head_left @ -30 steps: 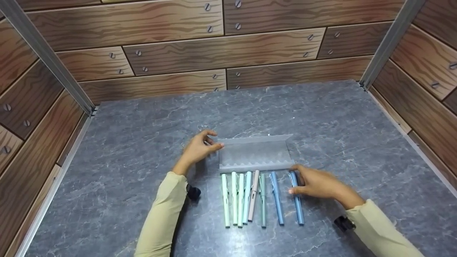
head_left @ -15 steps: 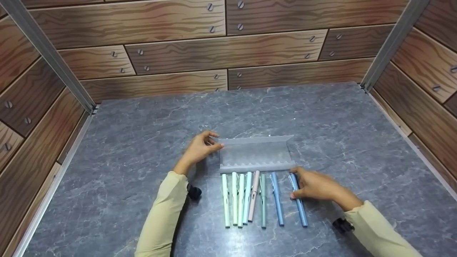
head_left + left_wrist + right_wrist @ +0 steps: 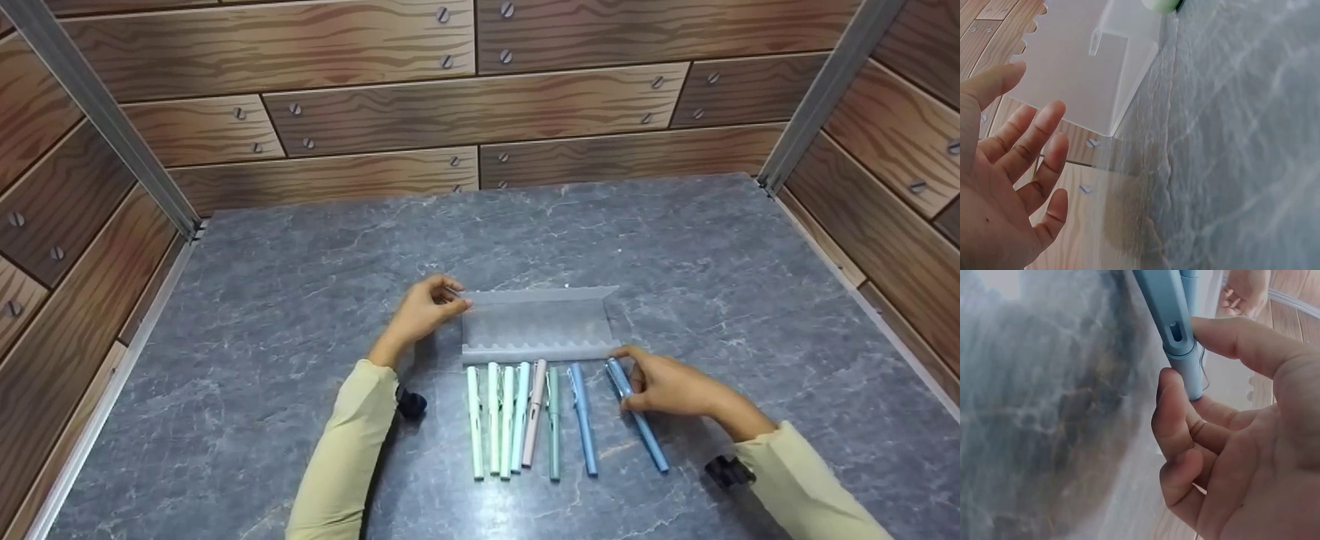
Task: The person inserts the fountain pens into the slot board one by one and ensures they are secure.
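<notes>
My left hand (image 3: pixel 420 311) is at the left end of a clear plastic pen case (image 3: pixel 540 319), which has a notched front strip. In the left wrist view the thumb tip overlaps the edge of the case (image 3: pixel 1072 73), and the other fingers are loosely bent. My right hand (image 3: pixel 675 386) pinches a blue capped pen (image 3: pixel 646 435) near its cap end, at the case's front right corner. The right wrist view shows this pen (image 3: pixel 1162 304) between thumb and fingers. The pen slants, its lower end pointing right and toward me.
In front of the case lies a row of pens: several pale green and mint ones (image 3: pixel 475 427), a greyish-pink one (image 3: pixel 533 420), a dark green one (image 3: pixel 554 431) and another blue one (image 3: pixel 585 427). Wood-patterned walls (image 3: pixel 375 127) surround the grey marbled table (image 3: pixel 300 300).
The held blue pen's lower end has swung to the right, so the pen now slants away from the row. My left hand and the case have stayed nearly in place.
</notes>
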The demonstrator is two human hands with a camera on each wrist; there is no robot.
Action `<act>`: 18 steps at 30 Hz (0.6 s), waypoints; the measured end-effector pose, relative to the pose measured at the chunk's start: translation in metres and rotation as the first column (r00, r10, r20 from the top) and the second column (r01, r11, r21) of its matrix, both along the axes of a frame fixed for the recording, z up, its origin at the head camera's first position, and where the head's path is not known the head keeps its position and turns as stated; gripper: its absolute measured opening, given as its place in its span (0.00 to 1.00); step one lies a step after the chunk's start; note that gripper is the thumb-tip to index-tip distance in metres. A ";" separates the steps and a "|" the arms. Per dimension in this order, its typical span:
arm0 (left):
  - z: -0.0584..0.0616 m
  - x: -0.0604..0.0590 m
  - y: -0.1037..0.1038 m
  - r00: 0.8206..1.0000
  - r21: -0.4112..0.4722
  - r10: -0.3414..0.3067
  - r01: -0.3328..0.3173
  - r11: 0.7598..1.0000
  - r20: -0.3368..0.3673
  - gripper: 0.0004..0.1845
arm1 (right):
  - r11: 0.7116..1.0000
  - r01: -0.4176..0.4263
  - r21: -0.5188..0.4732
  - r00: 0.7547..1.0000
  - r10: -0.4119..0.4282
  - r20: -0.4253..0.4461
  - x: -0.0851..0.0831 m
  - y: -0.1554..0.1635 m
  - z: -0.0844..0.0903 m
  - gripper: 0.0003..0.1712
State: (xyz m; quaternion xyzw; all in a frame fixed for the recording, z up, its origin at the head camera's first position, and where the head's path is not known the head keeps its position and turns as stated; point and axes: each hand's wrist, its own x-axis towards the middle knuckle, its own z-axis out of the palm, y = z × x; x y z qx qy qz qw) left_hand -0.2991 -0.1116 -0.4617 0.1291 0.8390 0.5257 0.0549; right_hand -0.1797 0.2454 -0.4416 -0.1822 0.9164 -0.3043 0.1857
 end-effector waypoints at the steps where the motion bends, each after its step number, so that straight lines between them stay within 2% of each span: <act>1: 0.000 0.000 0.000 1.000 0.001 0.004 -0.004 1.000 -0.007 0.16 | 1.000 -0.006 -0.020 1.000 0.006 0.008 0.000 0.001 0.001 0.43; 7: 0.000 -0.001 0.001 0.999 0.015 0.018 -0.018 1.000 -0.029 0.10 | 0.997 -0.006 -0.080 1.000 0.007 0.014 -0.001 0.005 0.008 0.43; 18: -0.001 -0.001 0.001 0.999 0.003 0.022 -0.022 1.000 -0.039 0.11 | 0.988 0.046 -0.149 0.998 -0.041 0.041 -0.005 0.007 0.017 0.42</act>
